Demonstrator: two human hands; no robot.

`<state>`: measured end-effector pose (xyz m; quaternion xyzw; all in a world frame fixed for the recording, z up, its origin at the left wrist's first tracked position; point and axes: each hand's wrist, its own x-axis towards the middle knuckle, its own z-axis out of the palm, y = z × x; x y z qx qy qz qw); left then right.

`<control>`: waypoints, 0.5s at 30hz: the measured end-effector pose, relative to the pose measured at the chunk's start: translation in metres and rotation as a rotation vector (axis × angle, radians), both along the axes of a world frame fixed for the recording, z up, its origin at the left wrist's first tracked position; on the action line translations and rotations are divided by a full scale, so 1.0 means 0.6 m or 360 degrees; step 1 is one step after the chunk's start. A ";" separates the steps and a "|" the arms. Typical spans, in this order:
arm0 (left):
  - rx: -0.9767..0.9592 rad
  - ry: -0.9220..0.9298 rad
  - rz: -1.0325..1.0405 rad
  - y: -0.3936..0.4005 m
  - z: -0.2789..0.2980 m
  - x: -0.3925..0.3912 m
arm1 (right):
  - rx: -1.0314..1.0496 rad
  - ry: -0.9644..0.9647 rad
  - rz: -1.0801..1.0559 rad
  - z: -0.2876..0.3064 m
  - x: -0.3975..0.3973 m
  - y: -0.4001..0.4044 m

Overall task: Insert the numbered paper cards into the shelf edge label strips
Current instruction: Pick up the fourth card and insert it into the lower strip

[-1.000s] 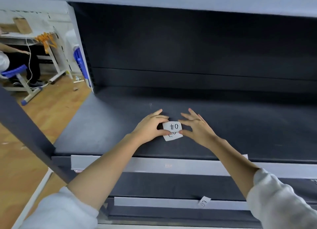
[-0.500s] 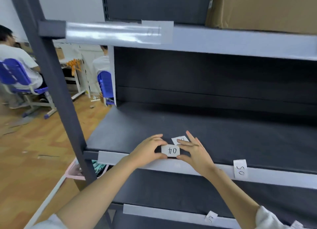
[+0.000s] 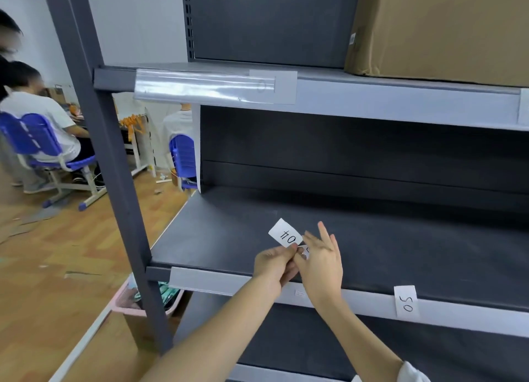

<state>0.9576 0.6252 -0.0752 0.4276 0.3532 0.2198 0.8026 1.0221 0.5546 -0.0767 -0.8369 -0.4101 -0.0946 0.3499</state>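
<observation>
- Two bare forearms reach in from the bottom edge, uncovered from wrist to well past mid-forearm.
- The left hand (image 3: 274, 265) is bare: no glove, ring, watch or strap shows on it or on its wrist.
- The right hand (image 3: 322, 267) is likewise bare, with no ring, band or watch in sight at the wrist.
- A white sleeve (image 3: 406, 374) shows at the bottom edge on the right arm; its cuff sits high up the forearm, and the cloth looks plain and soft, with no print or markings visible.
- On the left arm no sleeve shows within the frame.
</observation>
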 end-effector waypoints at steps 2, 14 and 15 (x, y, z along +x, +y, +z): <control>-0.0085 -0.0022 -0.0017 0.000 -0.001 -0.004 | -0.0032 -0.0011 -0.0013 -0.004 -0.001 0.000; 0.1448 0.1054 -0.1171 0.127 0.052 -0.060 | -0.0182 0.0691 0.0460 0.035 0.052 -0.017; 0.1517 0.1111 -0.1262 0.133 0.063 -0.059 | -0.0196 0.0721 0.0464 0.033 0.050 -0.014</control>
